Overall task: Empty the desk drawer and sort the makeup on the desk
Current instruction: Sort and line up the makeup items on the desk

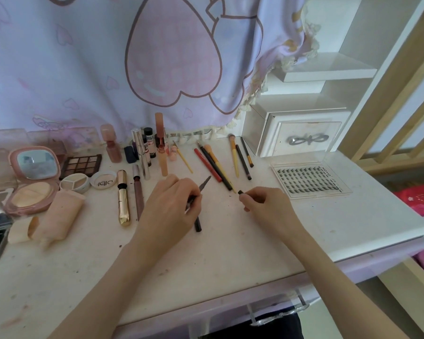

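- the left hand (171,201) curls round a dark makeup pencil (198,223), its bare slanted tip (205,182) poking out past the knuckles and its back end resting low over the bench (230,253).
- the right hand (267,204) pinches a small dark cap (240,192) between thumb and fingertips, near the pencil's tip but apart from it.
- behind the hands, a row of pencils and brushes (220,165) lies on the bench, fanned side by side.
- to the left lie a gold tube (123,198), an open pink compact (32,182), an eyeshadow palette (81,163) and a beige tube (59,216); several bottles (145,152) stand at the back.
- a clear tray of false lashes (309,179) sits to the right, in front of a white box (301,135).
- the drawer front (230,314) with its clear handle (279,314) shows at the bench's near edge.
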